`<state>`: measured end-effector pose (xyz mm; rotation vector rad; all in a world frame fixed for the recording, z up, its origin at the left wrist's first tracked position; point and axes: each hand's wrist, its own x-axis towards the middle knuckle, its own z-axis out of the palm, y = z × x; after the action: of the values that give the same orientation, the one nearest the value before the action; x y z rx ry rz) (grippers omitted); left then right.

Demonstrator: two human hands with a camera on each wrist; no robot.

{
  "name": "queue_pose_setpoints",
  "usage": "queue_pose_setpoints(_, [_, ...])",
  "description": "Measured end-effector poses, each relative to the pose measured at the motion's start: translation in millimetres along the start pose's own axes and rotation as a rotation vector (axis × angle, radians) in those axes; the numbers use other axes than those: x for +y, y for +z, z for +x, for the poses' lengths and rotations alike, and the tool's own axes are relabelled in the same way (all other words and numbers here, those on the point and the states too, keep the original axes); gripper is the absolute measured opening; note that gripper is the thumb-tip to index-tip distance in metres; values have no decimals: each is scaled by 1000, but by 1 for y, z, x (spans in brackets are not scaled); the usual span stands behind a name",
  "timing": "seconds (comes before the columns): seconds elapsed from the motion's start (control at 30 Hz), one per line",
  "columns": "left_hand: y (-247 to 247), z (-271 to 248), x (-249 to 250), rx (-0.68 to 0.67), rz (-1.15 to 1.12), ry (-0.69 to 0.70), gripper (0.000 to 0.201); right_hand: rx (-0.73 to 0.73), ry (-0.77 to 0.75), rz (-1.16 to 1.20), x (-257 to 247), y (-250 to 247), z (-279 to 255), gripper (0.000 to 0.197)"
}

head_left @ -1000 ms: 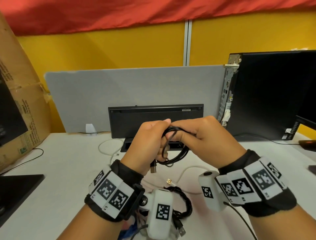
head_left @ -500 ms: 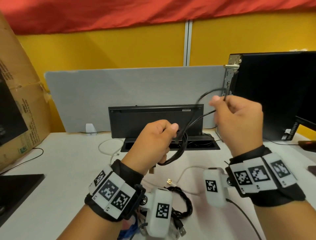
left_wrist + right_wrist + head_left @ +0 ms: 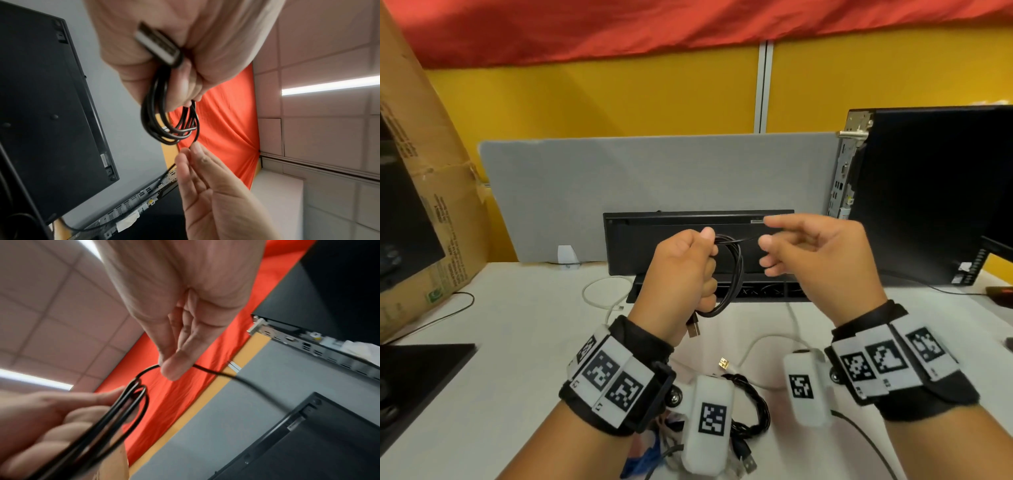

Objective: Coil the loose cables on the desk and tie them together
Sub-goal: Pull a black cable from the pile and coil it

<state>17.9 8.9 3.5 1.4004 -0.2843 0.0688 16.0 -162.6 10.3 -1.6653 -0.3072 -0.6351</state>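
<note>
My left hand [image 3: 681, 270] grips a coil of black USB cable [image 3: 736, 274] above the desk, with the loops hanging below the fist. The cable's metal plug [image 3: 693, 329] pokes out near the left wrist and shows large in the left wrist view [image 3: 156, 43]. One loose strand runs from the top of the coil [image 3: 123, 410] to my right hand [image 3: 815, 260], just right of the coil. The right fingertips [image 3: 172, 369] pinch that strand, and the other fingers are loosely spread. Its tail trails on behind the right hand.
A coiled braided black cable [image 3: 753, 401] lies on the white desk [image 3: 517, 342] under my wrists, beside a white cable [image 3: 599, 294] and a gold-tipped plug [image 3: 723, 363]. A black keyboard [image 3: 654, 246] stands upright behind. A PC tower [image 3: 928, 195] is right, a cardboard box [image 3: 424, 171] left.
The right hand first drew a strand up and to the right, away from the coil. It has since come back down and left, close to the coil. The left hand holds the coil slightly higher.
</note>
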Motion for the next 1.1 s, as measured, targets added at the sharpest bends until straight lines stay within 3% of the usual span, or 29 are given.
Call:
queue_pose_setpoints(0.17, [4,0,-2,-72,-110,42,30,34,-281,-291,0,8,-6,16])
queue_pose_setpoints(0.23, [5,-1,-3,-108,-167,61,30,46,-329,-353,-1,11,-7,17])
queue_pose_setpoints(0.27, [6,-2,-4,-118,-184,68,30,26,-270,-304,-1,13,-8,20])
queue_pose_setpoints(0.37, [7,-2,-4,-117,-200,96,31,-167,102,177,-7,20,-10,26])
queue_pose_setpoints(0.4, [6,-1,-4,-117,-209,109,30,-219,146,248,-8,22,-10,26])
queue_pose_setpoints(0.47, [5,-1,-5,-125,-228,129,29,-264,77,183,-11,26,-14,18])
queue_pose_setpoints(0.53, [6,0,-7,-144,-222,130,30,-219,23,88,-9,26,-17,20])
queue_pose_setpoints(0.63, [6,1,-11,-157,-147,130,29,-151,68,62,-8,23,-17,19])
queue_pose_setpoints(0.73, [3,6,-14,-125,-48,130,31,-158,170,204,-11,22,-18,12])
queue_pose_setpoints(1.1, [-14,11,-14,-124,135,142,28,-151,204,155,-11,21,-16,14])
